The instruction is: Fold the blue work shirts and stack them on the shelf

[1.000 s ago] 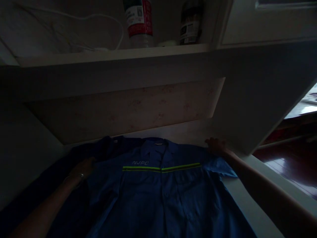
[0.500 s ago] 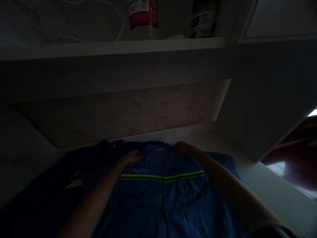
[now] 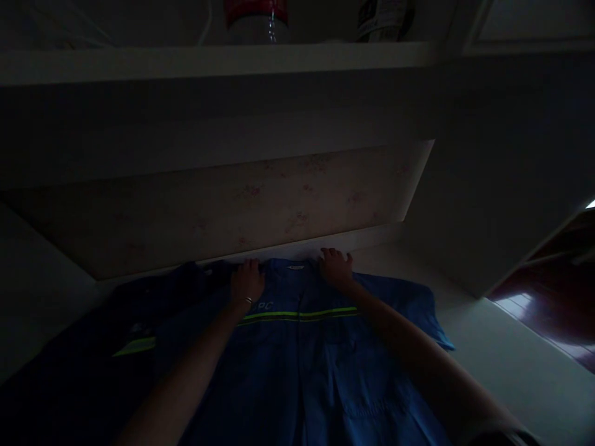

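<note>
A blue work jacket (image 3: 279,353) with yellow-green stripes and pale chest lettering lies front up, its collar toward the back wall. My left hand (image 3: 248,282), a thin bracelet at its wrist, lies open on the jacket left of the collar. On the collar's other side my right hand (image 3: 337,267) rests with fingers apart, at the jacket's top edge. Both forearms cover parts of the front. To the left lies a darker blue garment (image 3: 93,347) with a similar bright stripe; dim light hides its outline.
A shelf (image 3: 223,64) runs overhead, with a red-banded jar (image 3: 258,25) and a dark labelled container (image 3: 383,21) on it. Behind the jacket is a flower-patterned back panel (image 3: 279,198). A side panel (image 3: 474,186) stands at the right, above a pale surface (image 3: 493,347).
Both hands have gone from closed at the jacket's collar area to open and flatter on the cloth. The collar now lies more spread out. The view has tipped slightly downward.
</note>
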Demonstrator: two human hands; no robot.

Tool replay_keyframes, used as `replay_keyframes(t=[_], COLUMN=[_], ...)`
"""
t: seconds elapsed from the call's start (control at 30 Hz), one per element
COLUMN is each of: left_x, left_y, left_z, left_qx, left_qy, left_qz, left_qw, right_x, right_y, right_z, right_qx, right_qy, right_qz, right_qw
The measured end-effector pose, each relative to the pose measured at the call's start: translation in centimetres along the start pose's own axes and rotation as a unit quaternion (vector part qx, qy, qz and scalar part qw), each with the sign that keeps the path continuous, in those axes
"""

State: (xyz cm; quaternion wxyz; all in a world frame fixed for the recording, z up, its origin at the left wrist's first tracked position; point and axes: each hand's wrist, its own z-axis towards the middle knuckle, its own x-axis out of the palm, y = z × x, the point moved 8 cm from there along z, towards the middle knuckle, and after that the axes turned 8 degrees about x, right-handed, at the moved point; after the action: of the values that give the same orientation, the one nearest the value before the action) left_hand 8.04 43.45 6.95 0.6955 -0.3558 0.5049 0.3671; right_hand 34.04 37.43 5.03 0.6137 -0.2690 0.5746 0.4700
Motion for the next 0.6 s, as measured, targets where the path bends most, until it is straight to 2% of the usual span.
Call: replay_keyframes(t=[0.07,0.13,0.23,0.3,0.37,0.47,0.53,0.6], left_x=[1.2,3.3,5.9,6.1,5.2,1.9,-1.2,-4.2], left_y=[-2.2,-3.9,-5.1,-5.5,-5.6,-4.3,-1.3,4.2], left_z=[-1.9,-3.5,-5.0,-5.2,-5.5,-7.0,-9.2,-12.1], left_qx=[0.049,0.084,0.093,0.088,0.085,0.086,0.069,-0.002], left_qy=[0.005,0.042,0.088,0.095,0.095,0.066,0.011,-0.05], left_qz=[0.001,-0.001,-0.004,-0.011,-0.021,-0.038,-0.056,-0.079], left_qw=[0.999,0.996,0.992,0.992,0.992,0.993,0.996,0.996], right_x=[0.6,2.2,4.4,4.6,3.9,0.9,-1.3,-2.8], right_y=[0.1,-0.1,-0.2,0.0,-0.1,-1.8,-5.0,-10.5], right_z=[-2.0,-4.0,-6.2,-6.8,-7.1,-7.2,-7.3,-7.3], right_qx=[0.001,0.004,-0.001,-0.013,-0.022,-0.037,-0.025,0.032], right_qy=[-0.002,0.036,0.101,0.122,0.126,0.062,0.019,0.016], right_qz=[-0.002,-0.01,-0.018,-0.014,-0.01,-0.015,-0.023,-0.025], right_qw=[1.0,0.999,0.995,0.992,0.992,0.997,0.999,0.999])
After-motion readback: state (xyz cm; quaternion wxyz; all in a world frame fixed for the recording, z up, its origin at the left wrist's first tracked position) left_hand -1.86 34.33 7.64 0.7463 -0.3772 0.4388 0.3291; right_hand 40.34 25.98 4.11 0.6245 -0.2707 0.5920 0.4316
